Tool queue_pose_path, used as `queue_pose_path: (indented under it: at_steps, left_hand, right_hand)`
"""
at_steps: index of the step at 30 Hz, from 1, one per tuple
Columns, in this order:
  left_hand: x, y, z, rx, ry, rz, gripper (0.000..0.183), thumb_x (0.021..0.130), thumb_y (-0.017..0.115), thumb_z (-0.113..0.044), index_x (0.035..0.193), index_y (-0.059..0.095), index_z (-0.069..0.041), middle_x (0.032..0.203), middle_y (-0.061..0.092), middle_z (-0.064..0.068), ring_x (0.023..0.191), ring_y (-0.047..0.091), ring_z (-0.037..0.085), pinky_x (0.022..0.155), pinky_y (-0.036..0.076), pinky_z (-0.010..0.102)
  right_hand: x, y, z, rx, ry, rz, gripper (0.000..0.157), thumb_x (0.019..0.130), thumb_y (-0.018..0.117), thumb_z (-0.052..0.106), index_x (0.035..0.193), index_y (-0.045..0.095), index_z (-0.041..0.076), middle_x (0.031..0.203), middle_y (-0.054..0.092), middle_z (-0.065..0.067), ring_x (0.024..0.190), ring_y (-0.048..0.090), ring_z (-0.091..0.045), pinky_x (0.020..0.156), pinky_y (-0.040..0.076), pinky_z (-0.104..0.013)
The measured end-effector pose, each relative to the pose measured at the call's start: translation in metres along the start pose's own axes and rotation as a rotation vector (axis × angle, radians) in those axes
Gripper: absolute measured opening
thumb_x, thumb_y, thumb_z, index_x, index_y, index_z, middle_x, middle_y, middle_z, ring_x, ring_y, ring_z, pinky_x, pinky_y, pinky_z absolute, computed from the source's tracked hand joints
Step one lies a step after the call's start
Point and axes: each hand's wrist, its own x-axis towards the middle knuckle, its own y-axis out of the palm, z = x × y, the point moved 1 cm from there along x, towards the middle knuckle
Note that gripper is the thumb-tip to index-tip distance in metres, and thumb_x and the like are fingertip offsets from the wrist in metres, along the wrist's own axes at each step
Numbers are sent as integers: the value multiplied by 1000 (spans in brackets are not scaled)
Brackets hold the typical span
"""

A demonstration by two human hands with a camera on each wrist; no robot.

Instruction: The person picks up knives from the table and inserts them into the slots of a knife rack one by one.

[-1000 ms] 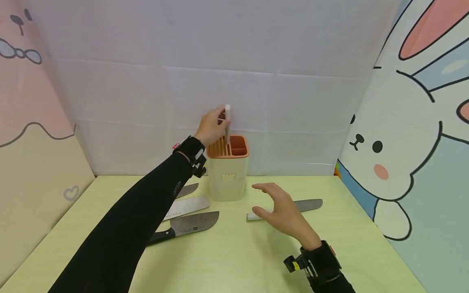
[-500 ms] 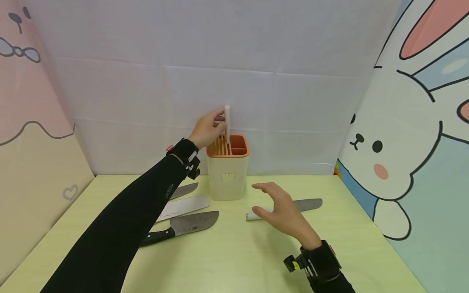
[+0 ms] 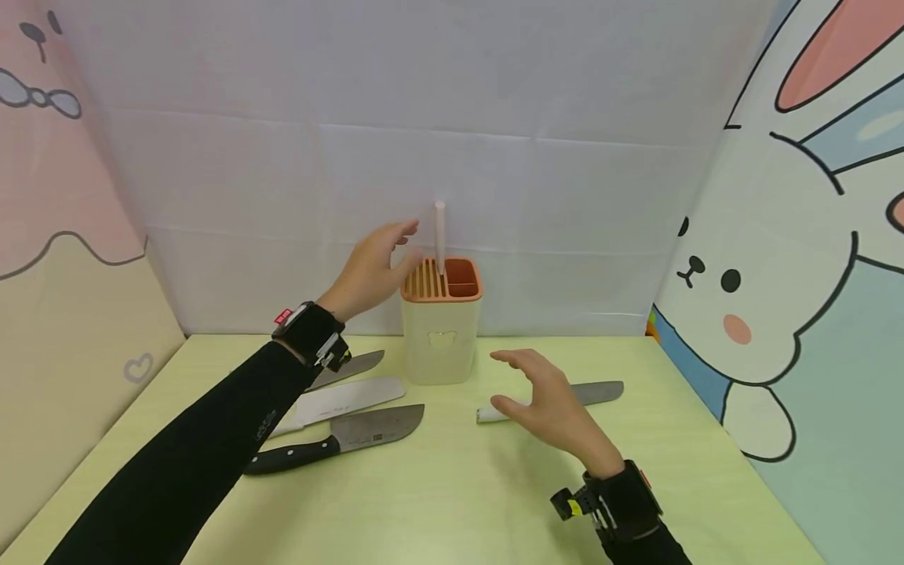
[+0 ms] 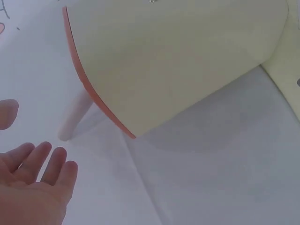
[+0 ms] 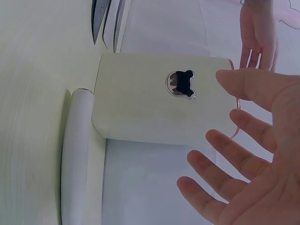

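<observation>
A cream knife block [image 3: 441, 345] with an orange slotted top stands at the back of the table. One knife stands upright in a slot, its pale handle [image 3: 441, 235] sticking up and its blade hidden inside. My left hand [image 3: 370, 271] is just left of that handle, fingers apart from it; the left wrist view also shows the gap between fingers and handle [image 4: 75, 117]. My right hand [image 3: 547, 404] hovers with thumb and fingers spread above a white-handled knife [image 3: 596, 392] lying on the table, and partly covers it in the head view.
Left of the block lie a black-handled knife [image 3: 377, 425], a white-bladed knife [image 3: 353, 398] and a grey-bladed knife [image 3: 363, 362], partly behind the left forearm. A white cloth [image 3: 565, 196] hangs behind the table [image 3: 424, 502]. Cartoon-printed panels [image 3: 749, 314] flank it.
My left hand has let go of the upright knife's handle and drawn back to the left and slightly down. The knife stays in its slot. My right hand has barely moved.
</observation>
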Motion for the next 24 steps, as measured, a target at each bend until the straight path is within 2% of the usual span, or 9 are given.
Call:
queue_pose_path:
  at_steps: [3, 7, 13, 19, 24]
  left_hand:
    - [-18, -2, -7, 70, 41, 6, 55, 99, 54, -33, 146, 35, -10, 140, 44, 10, 125, 41, 23, 102, 35, 42]
    - [-44, -5, -14, 106, 89, -3, 58, 99, 55, -36, 147, 34, -13, 143, 40, 9, 132, 33, 25, 107, 29, 46]
    - [-80, -7, -18, 114, 123, -31, 60, 97, 58, -35, 149, 30, -21, 144, 39, 7, 132, 31, 24, 104, 31, 50]
    - [-106, 1, -19, 140, 114, 32, 65, 97, 56, -40, 151, 22, -26, 148, 33, 3, 133, 28, 23, 104, 32, 48]
    - [-126, 7, -18, 163, 129, 70, 69, 96, 58, -39, 152, 22, -21, 149, 32, 4, 133, 28, 24, 105, 29, 50]
  right_hand:
    - [0, -1, -1, 2, 1, -1, 57, 83, 75, 17, 134, 51, 15, 128, 53, -3, 113, 48, -17, 91, 46, -44]
    - [0, -2, -2, -8, 3, 0, 57, 84, 75, 17, 135, 50, 16, 128, 53, -2, 113, 49, -20, 89, 46, -45]
    - [4, -5, -2, -14, 23, 5, 58, 84, 76, 20, 136, 49, 20, 130, 52, 0, 113, 50, -21, 88, 47, -47]
    - [3, -6, -5, -4, 51, 19, 58, 84, 76, 19, 135, 50, 16, 129, 52, 1, 114, 49, -21, 89, 46, -47]
    - [2, -6, -11, -12, 37, 29, 57, 84, 76, 18, 135, 50, 16, 128, 52, 1, 114, 49, -20, 89, 47, -45]
